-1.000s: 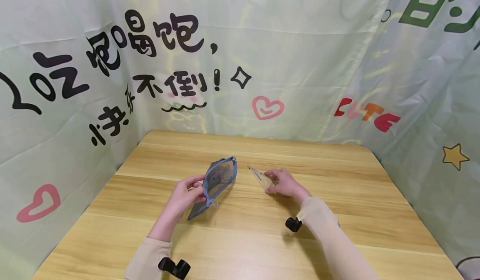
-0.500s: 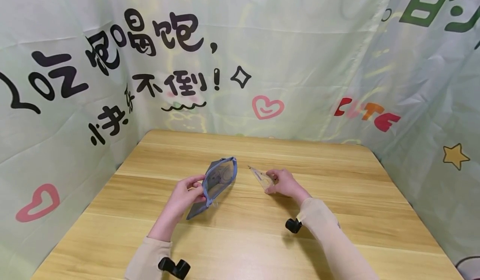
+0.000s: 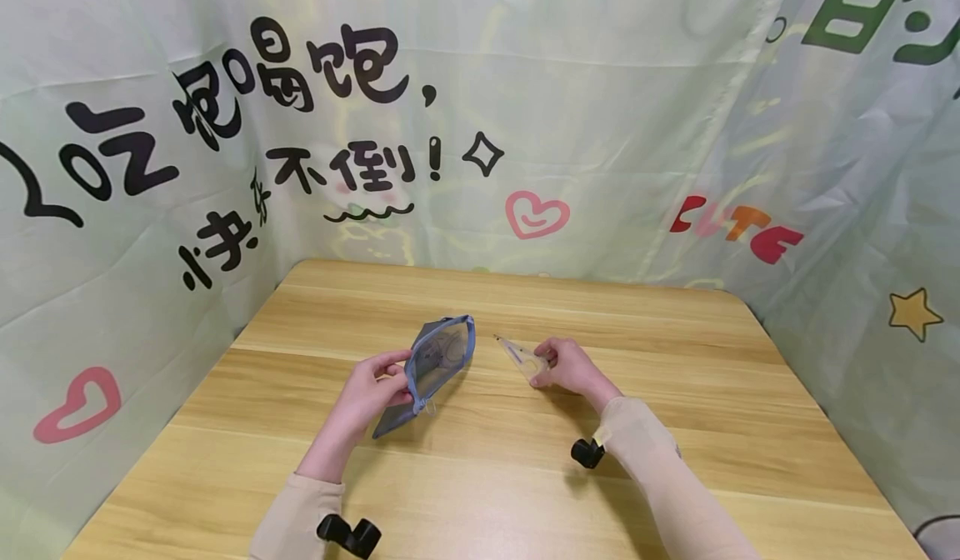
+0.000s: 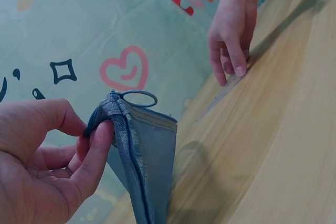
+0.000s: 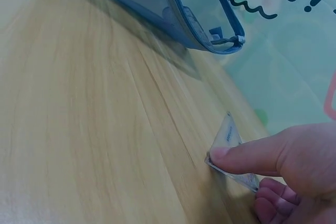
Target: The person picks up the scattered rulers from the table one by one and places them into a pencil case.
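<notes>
My left hand [image 3: 377, 383] pinches the rim of a blue zippered mesh pouch [image 3: 442, 356], whose mouth gapes toward the right. In the left wrist view thumb and fingers grip the pouch [image 4: 149, 161] by its zipper edge, near a small loop. Something rounded shows inside through the mesh, too unclear to name. To the right, my right hand [image 3: 573, 368] holds a clear triangular set square [image 3: 522, 358], its tip pointing to the pouch. In the right wrist view the thumb lies across the set square [image 5: 227, 134]; the fingers behind it are partly hidden.
Both hands are over a wooden table [image 3: 480, 485]. Printed cloth [image 3: 615, 127] hangs along its back and sides. A black camera mount is on the left wrist [image 3: 349, 535] and another on the right wrist [image 3: 587, 452].
Barely anything differs: both hands keep their holds on the pouch and the set square. The right hand and set square have shifted only very slightly.
</notes>
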The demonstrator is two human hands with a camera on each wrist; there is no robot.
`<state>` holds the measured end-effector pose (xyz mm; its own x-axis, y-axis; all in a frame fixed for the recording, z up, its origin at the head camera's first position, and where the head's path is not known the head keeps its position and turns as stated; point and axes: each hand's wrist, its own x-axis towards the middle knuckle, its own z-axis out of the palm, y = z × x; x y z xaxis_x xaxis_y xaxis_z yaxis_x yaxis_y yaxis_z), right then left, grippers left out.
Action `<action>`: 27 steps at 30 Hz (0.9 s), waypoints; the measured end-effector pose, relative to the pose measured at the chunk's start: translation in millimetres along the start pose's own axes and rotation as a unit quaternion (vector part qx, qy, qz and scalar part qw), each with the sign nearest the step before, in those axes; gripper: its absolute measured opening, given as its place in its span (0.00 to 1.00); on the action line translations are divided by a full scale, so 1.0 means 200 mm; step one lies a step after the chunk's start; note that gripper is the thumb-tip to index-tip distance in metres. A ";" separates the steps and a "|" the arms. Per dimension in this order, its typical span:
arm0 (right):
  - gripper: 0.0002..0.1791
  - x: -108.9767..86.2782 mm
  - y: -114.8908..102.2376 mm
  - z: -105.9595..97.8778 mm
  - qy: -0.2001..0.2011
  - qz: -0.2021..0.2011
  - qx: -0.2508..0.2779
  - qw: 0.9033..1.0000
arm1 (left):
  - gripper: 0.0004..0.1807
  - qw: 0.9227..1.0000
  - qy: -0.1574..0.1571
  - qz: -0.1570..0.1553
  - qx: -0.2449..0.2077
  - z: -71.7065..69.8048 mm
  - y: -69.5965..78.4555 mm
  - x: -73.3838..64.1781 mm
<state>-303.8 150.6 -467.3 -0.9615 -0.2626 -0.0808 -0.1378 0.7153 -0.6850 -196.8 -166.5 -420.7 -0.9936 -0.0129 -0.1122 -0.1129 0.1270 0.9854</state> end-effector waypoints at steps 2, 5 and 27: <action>0.29 -0.01 -0.01 0.00 -0.001 0.001 0.000 1.000 | 0.29 1.000 0.001 -0.001 0.001 0.00 0.00 0.00; 0.30 -0.01 -0.02 0.01 -0.004 -0.002 -0.004 1.000 | 0.28 1.000 0.001 -0.002 0.003 0.00 0.00 0.00; 0.34 -0.02 -0.02 0.00 -0.012 -0.007 -0.013 1.000 | 0.28 1.000 -0.004 -0.002 0.008 0.01 0.00 0.00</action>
<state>-299.6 148.6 -464.2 -0.9533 -0.2888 -0.0888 -0.1586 0.7283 -0.6666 -196.7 -165.5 -421.2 -0.9932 -0.0052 -0.1166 -0.1161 0.1436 0.9828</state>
